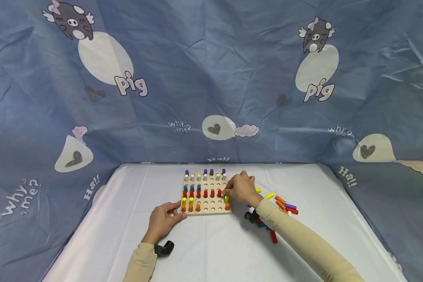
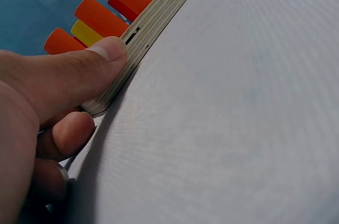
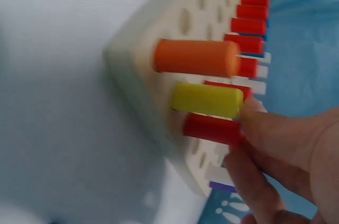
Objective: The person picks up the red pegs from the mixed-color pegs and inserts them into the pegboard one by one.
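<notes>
A wooden pegboard (image 1: 215, 212) stands on the white table with rows of coloured pegs upright in its holes. At its near left corner my left hand (image 1: 162, 220) holds the board, the thumb (image 2: 108, 49) pressed to the front edge and the fingers round the side. On the right side, my right hand (image 1: 242, 188) pinches a red peg (image 3: 212, 128) by its top, at the right end of the red row. Close by in the right wrist view are a yellow peg (image 3: 206, 99) and an orange peg (image 3: 196, 56), both standing in the board.
Loose pegs lie scattered right of the board, partly under the right forearm, among them a red peg (image 1: 273, 236), a purple peg (image 1: 290, 206) and a yellow peg (image 1: 269, 195). A blue patterned cloth (image 1: 211, 78) hangs behind and beside the table (image 1: 204, 250).
</notes>
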The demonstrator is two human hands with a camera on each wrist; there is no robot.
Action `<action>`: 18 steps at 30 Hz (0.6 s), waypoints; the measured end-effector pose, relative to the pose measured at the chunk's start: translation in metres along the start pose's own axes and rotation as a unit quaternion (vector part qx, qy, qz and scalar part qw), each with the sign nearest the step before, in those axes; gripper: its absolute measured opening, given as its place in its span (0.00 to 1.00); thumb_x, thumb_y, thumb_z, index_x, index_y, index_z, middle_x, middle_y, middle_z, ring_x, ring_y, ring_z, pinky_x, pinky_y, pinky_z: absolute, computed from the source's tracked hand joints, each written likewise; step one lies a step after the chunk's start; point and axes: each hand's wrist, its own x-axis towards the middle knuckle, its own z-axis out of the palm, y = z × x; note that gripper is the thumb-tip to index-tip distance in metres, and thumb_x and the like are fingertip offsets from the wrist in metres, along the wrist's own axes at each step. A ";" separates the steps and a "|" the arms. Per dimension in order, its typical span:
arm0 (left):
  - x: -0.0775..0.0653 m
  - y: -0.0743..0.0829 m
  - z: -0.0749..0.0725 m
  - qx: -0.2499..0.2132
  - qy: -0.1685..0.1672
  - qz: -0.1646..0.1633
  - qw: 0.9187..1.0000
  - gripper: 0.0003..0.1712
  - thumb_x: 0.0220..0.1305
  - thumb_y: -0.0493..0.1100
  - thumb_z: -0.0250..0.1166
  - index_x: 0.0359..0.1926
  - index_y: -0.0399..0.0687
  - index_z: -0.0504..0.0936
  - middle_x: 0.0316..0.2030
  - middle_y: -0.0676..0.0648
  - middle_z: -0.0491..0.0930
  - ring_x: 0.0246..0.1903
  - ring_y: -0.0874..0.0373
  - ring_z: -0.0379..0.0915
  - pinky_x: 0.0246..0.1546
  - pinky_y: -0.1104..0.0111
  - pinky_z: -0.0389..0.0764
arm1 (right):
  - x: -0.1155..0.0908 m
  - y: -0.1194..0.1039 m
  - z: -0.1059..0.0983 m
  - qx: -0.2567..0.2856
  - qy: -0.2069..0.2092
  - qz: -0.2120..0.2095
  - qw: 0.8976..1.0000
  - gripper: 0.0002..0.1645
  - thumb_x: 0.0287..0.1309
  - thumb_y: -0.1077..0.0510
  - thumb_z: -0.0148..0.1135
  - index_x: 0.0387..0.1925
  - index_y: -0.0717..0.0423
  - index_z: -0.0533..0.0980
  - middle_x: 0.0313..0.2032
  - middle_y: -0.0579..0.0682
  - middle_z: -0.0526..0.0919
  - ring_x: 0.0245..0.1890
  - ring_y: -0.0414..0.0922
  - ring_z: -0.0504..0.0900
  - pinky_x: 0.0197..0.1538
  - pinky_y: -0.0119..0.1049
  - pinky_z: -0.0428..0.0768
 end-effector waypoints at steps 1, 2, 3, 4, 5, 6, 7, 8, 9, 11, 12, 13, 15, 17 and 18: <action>0.000 0.000 0.000 0.000 0.000 0.000 1.000 0.31 0.54 0.50 0.84 0.59 0.46 0.89 0.24 0.59 0.77 0.22 0.64 0.62 0.26 0.70 0.61 | 0.001 -0.001 -0.002 0.005 -0.001 0.001 1.000 0.11 0.54 0.48 0.83 0.19 0.39 0.90 0.23 0.37 0.88 0.37 0.47 0.72 0.46 0.60 0.65; -0.001 0.000 0.000 -0.001 0.000 -0.001 1.000 0.31 0.54 0.50 0.84 0.59 0.46 0.89 0.24 0.59 0.77 0.22 0.64 0.62 0.27 0.70 0.61 | 0.002 -0.001 -0.005 0.012 -0.001 0.004 1.000 0.10 0.55 0.48 0.82 0.20 0.39 0.91 0.24 0.37 0.89 0.37 0.47 0.72 0.46 0.60 0.65; 0.000 -0.001 -0.001 0.000 -0.001 -0.001 1.000 0.31 0.54 0.50 0.84 0.59 0.46 0.89 0.24 0.58 0.77 0.22 0.64 0.62 0.27 0.70 0.61 | 0.003 0.000 -0.007 0.016 0.000 0.009 1.000 0.10 0.56 0.48 0.82 0.21 0.40 0.91 0.25 0.38 0.90 0.37 0.47 0.72 0.46 0.61 0.65; 0.000 0.000 0.000 0.000 -0.003 -0.001 1.000 0.31 0.55 0.50 0.84 0.59 0.46 0.89 0.24 0.58 0.77 0.22 0.63 0.62 0.27 0.70 0.61 | 0.003 0.002 -0.010 0.018 0.003 0.015 1.000 0.09 0.57 0.48 0.81 0.23 0.40 0.92 0.26 0.38 0.90 0.38 0.47 0.73 0.47 0.61 0.65; 0.001 0.001 0.001 0.000 -0.005 -0.004 1.000 0.31 0.55 0.50 0.84 0.60 0.47 0.89 0.24 0.58 0.77 0.22 0.63 0.62 0.27 0.70 0.61 | 0.003 0.005 -0.015 0.023 0.005 0.021 1.000 0.08 0.58 0.47 0.80 0.25 0.41 0.92 0.27 0.39 0.91 0.39 0.47 0.74 0.48 0.61 0.66; 0.002 0.002 0.002 0.000 -0.006 -0.004 1.000 0.31 0.55 0.50 0.84 0.60 0.47 0.89 0.24 0.58 0.77 0.22 0.63 0.62 0.27 0.70 0.61 | 0.003 0.009 -0.020 0.026 0.006 0.026 0.999 0.08 0.59 0.47 0.79 0.26 0.41 0.92 0.27 0.39 0.91 0.40 0.48 0.74 0.49 0.62 0.66; 0.003 0.003 0.002 0.000 -0.007 -0.003 1.000 0.31 0.55 0.50 0.84 0.60 0.47 0.89 0.24 0.58 0.77 0.22 0.63 0.61 0.28 0.70 0.61 | 0.003 0.014 -0.025 0.026 0.007 0.029 0.999 0.08 0.59 0.47 0.79 0.27 0.41 0.93 0.27 0.39 0.91 0.41 0.48 0.76 0.50 0.63 0.66; 0.004 0.003 0.003 0.001 -0.009 0.000 1.000 0.32 0.55 0.51 0.83 0.60 0.47 0.88 0.24 0.58 0.77 0.23 0.63 0.61 0.28 0.70 0.61 | 0.003 0.019 -0.032 0.027 0.008 0.034 0.999 0.08 0.60 0.47 0.79 0.28 0.42 0.93 0.28 0.39 0.91 0.43 0.49 0.76 0.53 0.64 0.66; 0.004 0.004 0.003 0.002 -0.010 0.002 1.000 0.32 0.55 0.51 0.83 0.60 0.47 0.88 0.24 0.58 0.77 0.22 0.63 0.61 0.28 0.70 0.61 | 0.002 0.024 -0.039 0.026 0.010 0.038 0.999 0.08 0.60 0.47 0.78 0.28 0.42 0.92 0.28 0.40 0.91 0.44 0.49 0.77 0.55 0.65 0.65; 0.004 0.004 0.002 0.003 -0.010 0.000 1.000 0.32 0.55 0.51 0.83 0.60 0.47 0.88 0.24 0.58 0.76 0.22 0.63 0.61 0.27 0.70 0.61 | -0.001 0.036 -0.054 0.027 0.011 0.042 0.999 0.08 0.61 0.47 0.77 0.29 0.44 0.92 0.28 0.41 0.90 0.46 0.51 0.77 0.55 0.66 0.65; 0.004 0.004 0.002 0.002 -0.010 -0.001 1.000 0.32 0.55 0.51 0.83 0.60 0.47 0.88 0.24 0.58 0.76 0.22 0.63 0.61 0.27 0.70 0.61 | -0.003 0.041 -0.061 0.026 0.016 0.044 0.999 0.08 0.61 0.48 0.77 0.29 0.45 0.92 0.28 0.41 0.90 0.46 0.52 0.78 0.55 0.67 0.65; 0.003 0.003 0.001 0.002 -0.010 -0.004 1.000 0.32 0.55 0.51 0.83 0.60 0.47 0.88 0.24 0.58 0.76 0.22 0.63 0.62 0.27 0.70 0.61 | -0.006 0.047 -0.068 0.023 0.019 0.046 0.998 0.08 0.62 0.49 0.77 0.29 0.46 0.92 0.28 0.42 0.90 0.46 0.52 0.78 0.55 0.67 0.65; 0.001 0.002 -0.001 0.001 -0.012 -0.011 1.000 0.32 0.55 0.51 0.83 0.61 0.48 0.88 0.25 0.58 0.76 0.23 0.63 0.62 0.27 0.70 0.62 | -0.015 0.060 -0.080 0.017 0.024 0.056 0.998 0.09 0.62 0.50 0.76 0.30 0.48 0.92 0.29 0.44 0.90 0.45 0.53 0.78 0.52 0.66 0.66; 0.000 0.001 -0.001 0.003 -0.012 -0.016 1.000 0.33 0.55 0.51 0.83 0.61 0.48 0.88 0.25 0.58 0.76 0.23 0.62 0.62 0.28 0.70 0.62 | -0.026 0.074 -0.090 0.005 0.027 0.069 0.997 0.09 0.63 0.50 0.76 0.31 0.50 0.92 0.29 0.46 0.90 0.45 0.54 0.79 0.50 0.65 0.66; -0.001 0.001 -0.001 0.004 -0.012 -0.017 1.000 0.33 0.55 0.52 0.83 0.61 0.49 0.88 0.25 0.58 0.77 0.23 0.62 0.63 0.29 0.70 0.62 | -0.032 0.082 -0.094 -0.002 0.028 0.076 0.997 0.09 0.63 0.50 0.76 0.32 0.51 0.92 0.30 0.47 0.90 0.45 0.55 0.79 0.50 0.65 0.67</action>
